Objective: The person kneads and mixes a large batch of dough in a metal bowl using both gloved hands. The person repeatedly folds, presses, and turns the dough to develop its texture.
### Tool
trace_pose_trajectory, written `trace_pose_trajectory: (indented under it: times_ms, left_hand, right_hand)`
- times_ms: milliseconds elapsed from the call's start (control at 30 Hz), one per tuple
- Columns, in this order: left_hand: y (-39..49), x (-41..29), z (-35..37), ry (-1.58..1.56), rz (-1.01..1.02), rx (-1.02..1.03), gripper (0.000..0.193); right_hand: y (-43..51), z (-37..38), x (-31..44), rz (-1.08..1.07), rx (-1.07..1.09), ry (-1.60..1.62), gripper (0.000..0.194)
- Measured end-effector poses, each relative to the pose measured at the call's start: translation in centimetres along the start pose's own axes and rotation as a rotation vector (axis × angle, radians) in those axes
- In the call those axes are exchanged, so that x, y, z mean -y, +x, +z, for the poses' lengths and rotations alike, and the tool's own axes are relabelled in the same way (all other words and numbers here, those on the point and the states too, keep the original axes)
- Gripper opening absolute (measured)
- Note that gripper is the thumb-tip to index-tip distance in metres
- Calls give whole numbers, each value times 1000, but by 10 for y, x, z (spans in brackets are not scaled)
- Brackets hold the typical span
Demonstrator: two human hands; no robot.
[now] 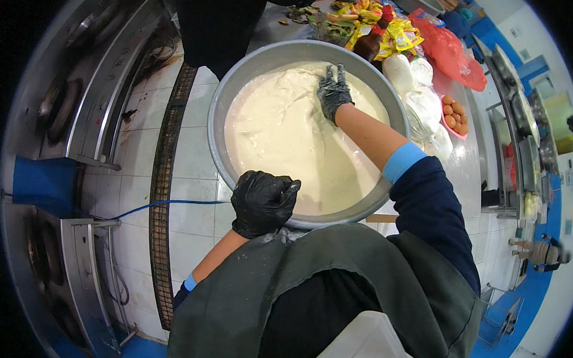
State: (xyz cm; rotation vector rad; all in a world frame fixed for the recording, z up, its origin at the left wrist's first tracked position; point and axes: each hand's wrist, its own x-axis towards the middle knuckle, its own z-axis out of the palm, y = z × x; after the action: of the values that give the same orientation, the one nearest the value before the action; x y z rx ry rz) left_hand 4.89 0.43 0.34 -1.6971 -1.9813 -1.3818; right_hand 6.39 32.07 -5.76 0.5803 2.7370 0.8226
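Observation:
A large grey basin (213, 129) stands before me, holding a thick, cream-coloured batter-like mixture (279, 126). My left hand (264, 203), in a black glove, is closed over the basin's near left rim. Toward the far right of the basin, my right hand (334, 93) rests on the mixture with its fingers apart. Pale smears of mixture coat that black glove, and nothing is held in it. The fingertips are partly coated, so how deep they sit cannot be told.
Tied white plastic bags (422, 108) and a pink bowl of brown eggs (455, 116) sit on the metal table (466, 171). Beyond are a dark bottle (369, 43), yellow packets (402, 35) and a red bag (446, 52). A co-worker (217, 23) stands ahead. A blue hose (172, 201) crosses the floor drain grate (164, 179).

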Motion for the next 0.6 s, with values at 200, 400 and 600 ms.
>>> trace_pose_trajectory:
  times_ms: [200,400,600]
  left_hand:
    - [0,-1,-1,31,-3,47,11]
    - [1,-2,-2,37,-19,62,11]
    - [0,0,0,23,0,48,10]
  right_hand:
    - [-34,9,-29,199,327,40,43]
    - [-83,16,-43,-191,611,167,33]
    - [-121,5,-21,-576,730,222,31]
